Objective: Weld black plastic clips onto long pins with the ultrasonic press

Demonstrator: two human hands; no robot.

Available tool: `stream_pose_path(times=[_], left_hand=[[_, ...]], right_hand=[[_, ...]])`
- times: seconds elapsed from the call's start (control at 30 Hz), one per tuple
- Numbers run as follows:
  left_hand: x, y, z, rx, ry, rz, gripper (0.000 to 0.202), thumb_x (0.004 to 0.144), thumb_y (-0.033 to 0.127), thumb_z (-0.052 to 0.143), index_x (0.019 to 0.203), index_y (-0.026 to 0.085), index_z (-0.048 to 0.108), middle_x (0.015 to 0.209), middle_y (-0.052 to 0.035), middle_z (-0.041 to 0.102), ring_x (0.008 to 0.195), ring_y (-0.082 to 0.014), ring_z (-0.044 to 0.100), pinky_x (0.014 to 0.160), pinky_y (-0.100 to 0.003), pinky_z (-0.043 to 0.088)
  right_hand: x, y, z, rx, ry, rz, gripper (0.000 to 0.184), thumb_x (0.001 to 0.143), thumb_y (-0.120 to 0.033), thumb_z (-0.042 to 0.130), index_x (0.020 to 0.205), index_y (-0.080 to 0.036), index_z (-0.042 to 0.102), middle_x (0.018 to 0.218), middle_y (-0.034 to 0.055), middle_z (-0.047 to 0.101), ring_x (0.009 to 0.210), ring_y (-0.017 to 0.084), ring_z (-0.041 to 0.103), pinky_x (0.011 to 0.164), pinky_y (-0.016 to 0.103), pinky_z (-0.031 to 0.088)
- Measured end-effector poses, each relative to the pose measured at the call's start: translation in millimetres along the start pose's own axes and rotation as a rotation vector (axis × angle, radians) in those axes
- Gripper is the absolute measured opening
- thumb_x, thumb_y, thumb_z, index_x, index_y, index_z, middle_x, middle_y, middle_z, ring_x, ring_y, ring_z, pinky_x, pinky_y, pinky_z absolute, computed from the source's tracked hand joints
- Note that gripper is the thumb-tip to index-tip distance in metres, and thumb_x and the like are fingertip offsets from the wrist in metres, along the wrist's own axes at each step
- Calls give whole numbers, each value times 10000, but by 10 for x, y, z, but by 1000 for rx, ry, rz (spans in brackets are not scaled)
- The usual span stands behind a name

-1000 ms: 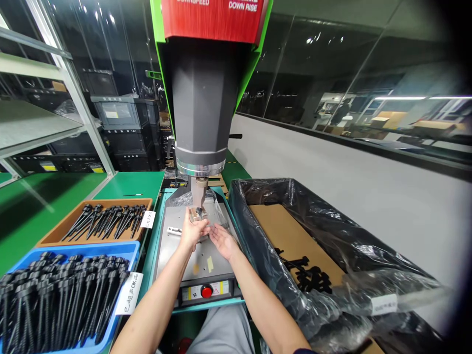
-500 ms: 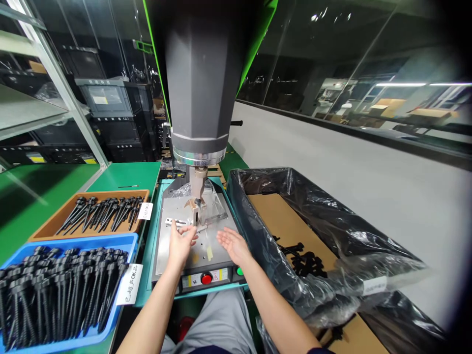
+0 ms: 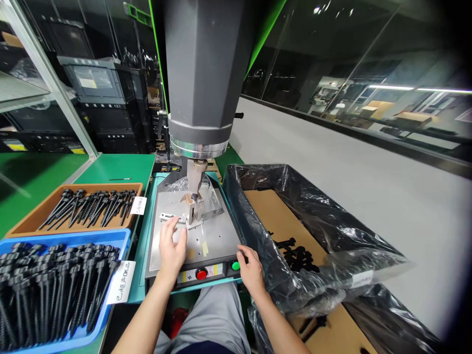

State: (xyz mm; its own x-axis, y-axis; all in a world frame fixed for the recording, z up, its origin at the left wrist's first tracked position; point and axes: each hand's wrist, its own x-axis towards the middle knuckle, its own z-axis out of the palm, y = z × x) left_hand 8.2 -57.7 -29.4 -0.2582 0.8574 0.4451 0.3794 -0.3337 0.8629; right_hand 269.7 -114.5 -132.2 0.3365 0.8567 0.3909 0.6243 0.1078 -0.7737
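Note:
My left hand (image 3: 171, 250) is over the left side of the metal base plate (image 3: 217, 246), thumb and fingers apart, holding nothing. Its fingertips come close to a slotted metal bracket (image 3: 168, 216). My right hand (image 3: 252, 270) is at the front right corner, beside the green button (image 3: 235, 266), with slightly bent fingers apart and nothing in them. Between the hands, a red button (image 3: 201, 274) sits on the front panel. A metal fixture (image 3: 191, 212) stands upright on the plate, with a small black part (image 3: 193, 197) at its top, directly below the machine's metal horn (image 3: 195, 177).
The large grey machine head (image 3: 201, 73) hangs overhead. At left, an orange tray (image 3: 22, 227) and a blue tray (image 3: 127, 241) hold many black ribbed parts with knob-like heads. To the right, a box lined with black plastic (image 3: 254, 211) contains more black parts (image 3: 295, 255).
My right hand has moved down and right from above the plate to beside the green button. My left hand has drawn back slightly from the fixture and opened. The view has shifted a little.

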Motion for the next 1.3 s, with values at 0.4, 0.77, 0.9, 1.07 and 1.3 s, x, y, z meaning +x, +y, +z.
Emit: stream_pose_path(times=[0.4,0.77,0.9,1.07,1.3], left_hand=[[914,59,218,566,-380,652,495,848,541,565,1234,238,629,1237,-142,546,1344,-377,330,1045,-556,312],[934,12,184,546,-392,643,502,862,515,554,1274,232,594,1267,-145,526,1316,-354,366,1040,-536,340],[921,-5,189,517,-391,633,507,863,505,559,1282,222,592,1329,-170,479,1305,-355,391,1030,-544,356],[919,61,152,467,-375,622,484,854,484,590,1259,219,608,1359,-173,480,1311,-350,411,1047,-558,356],[204,79,-272,280,-209,401,375,876,331,592,1243,254,599,1327,-96,568,1267,-278,497,1065,-456,412]], right_hand=[[-52,99,24,-1,-10,-60,247,899,-328,507,1045,-218,673,1056,110,692,1052,267,603,939,462,496],[-60,123,39,5,15,-90,252,899,-305,490,1047,-236,682,1043,104,699,1049,275,612,928,476,505],[-67,134,50,1,18,-97,251,900,-295,490,1052,-237,681,1049,104,696,1058,274,606,931,474,504],[-74,150,47,-5,24,-104,249,912,-294,487,1057,-224,677,1064,108,688,1058,266,609,926,464,514],[-219,261,-10,-52,46,-78,396,914,-355,527,1283,-212,559,1289,139,580,1217,286,527,1037,505,431]])
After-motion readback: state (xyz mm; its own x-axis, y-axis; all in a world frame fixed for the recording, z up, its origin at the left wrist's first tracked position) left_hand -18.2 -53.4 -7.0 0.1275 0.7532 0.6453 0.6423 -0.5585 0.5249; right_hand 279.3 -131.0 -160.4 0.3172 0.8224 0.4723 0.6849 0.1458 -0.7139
